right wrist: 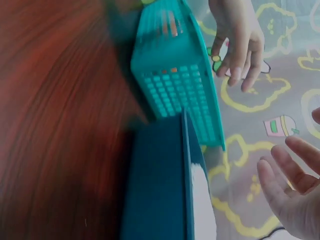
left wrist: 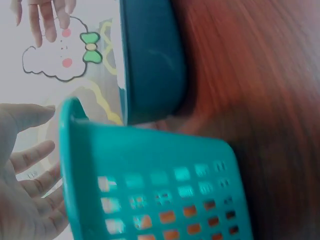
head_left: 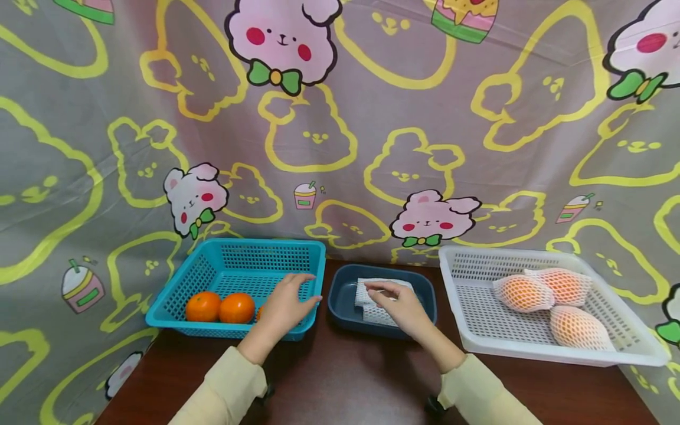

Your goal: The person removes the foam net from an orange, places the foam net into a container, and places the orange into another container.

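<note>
My left hand (head_left: 287,304) hovers over the right end of the teal basket (head_left: 271,251), thumb and fingers apart and holding nothing. Inside that basket lie oranges (head_left: 236,308), one of them partly hidden behind the hand. Above the dark blue tray (head_left: 342,289) is my right hand (head_left: 398,304), its fingers spread and slightly bent around nothing. White foam net sleeves (head_left: 376,316) lie in the tray below it, partly covered by the hand. In the right wrist view a white edge of the foam nets (right wrist: 202,205) shows over the tray's rim.
At the right stands a white basket (head_left: 467,301) with 3 fruits in foam nets (head_left: 523,293). All the containers rest on a dark brown wooden table (head_left: 350,378). A cartoon-patterned cloth (head_left: 329,130) hangs right behind them.
</note>
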### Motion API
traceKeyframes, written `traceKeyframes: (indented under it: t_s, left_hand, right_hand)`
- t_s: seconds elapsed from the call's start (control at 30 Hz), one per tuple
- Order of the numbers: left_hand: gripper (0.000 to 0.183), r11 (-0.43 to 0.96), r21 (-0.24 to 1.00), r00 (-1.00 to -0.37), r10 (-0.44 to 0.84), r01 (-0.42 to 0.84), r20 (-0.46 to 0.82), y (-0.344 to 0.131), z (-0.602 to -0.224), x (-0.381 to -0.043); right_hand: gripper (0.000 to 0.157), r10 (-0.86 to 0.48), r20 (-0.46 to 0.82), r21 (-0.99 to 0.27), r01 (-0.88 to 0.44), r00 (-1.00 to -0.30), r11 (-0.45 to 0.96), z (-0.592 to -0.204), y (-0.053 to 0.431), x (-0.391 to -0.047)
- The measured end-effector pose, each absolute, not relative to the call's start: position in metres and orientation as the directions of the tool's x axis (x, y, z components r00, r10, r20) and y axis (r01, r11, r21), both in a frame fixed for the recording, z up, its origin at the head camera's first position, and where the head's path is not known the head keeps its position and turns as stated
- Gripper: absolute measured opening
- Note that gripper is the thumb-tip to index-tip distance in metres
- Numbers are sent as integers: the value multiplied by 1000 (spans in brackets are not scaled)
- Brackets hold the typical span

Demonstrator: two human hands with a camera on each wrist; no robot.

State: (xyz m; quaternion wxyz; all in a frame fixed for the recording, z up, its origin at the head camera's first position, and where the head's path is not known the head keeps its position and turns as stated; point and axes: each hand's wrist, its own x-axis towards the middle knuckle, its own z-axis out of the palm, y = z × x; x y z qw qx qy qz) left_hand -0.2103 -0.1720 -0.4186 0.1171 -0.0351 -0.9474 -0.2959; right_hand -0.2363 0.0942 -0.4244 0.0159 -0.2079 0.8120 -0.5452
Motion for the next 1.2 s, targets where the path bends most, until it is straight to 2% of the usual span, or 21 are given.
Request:
traceKeyframes:
  t_s: [0.27, 0.47, 0.87, 1.2]
  left_hand:
    - [40, 745, 639, -971, 46, 191, 236, -152, -412, -209]
    - [33, 679, 688, -961, 108, 258, 254, -139, -411, -208]
    - [27, 551, 779, -953, 199, 301, 227, -114, -420, -220]
    - [25, 499, 818, -953, 234, 288, 193, -95, -430, -223]
  right_hand:
    - [25, -310, 391, -748, -496, -867, 442, -421, 134, -232]
    - [20, -279, 499, -639, -566, -820, 521, -414, 161, -231]
    - [26, -204, 571, -474, -523, -795, 708, -415, 215, -232]
    - [32, -122, 509, -465, -391, -852, 794, -422, 268, -236]
